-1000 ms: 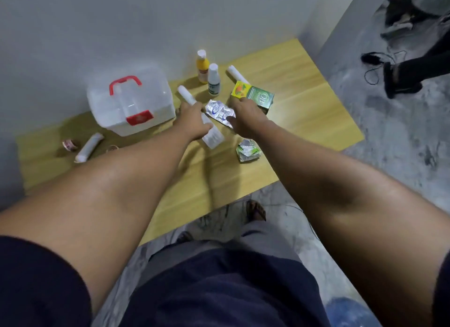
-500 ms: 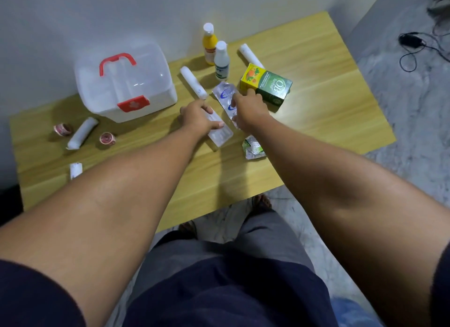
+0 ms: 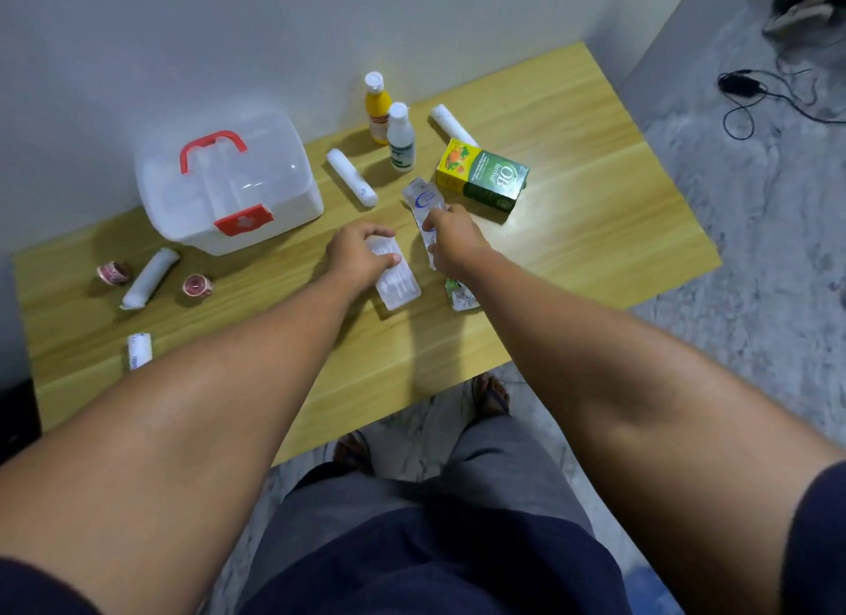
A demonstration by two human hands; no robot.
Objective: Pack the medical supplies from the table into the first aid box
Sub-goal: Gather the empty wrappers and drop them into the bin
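head view: the left hand (image 3: 355, 257) curls around a clear plastic pack (image 3: 396, 275) lying mid-table, while the right hand (image 3: 451, 241) pinches a blister strip (image 3: 423, 211) just right of it; the first aid box (image 3: 224, 188) sits far left with its lid shut. with both hands full, opening the latch could be awkward, and the thin strip could slip.

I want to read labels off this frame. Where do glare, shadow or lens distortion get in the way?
Head view: a bright glare patch lies on the table beside the green box, whose print stays legible; forearm shadows darken the wood below both hands; the wide-angle lens bows the table edges; the first aid box looks washed-out.
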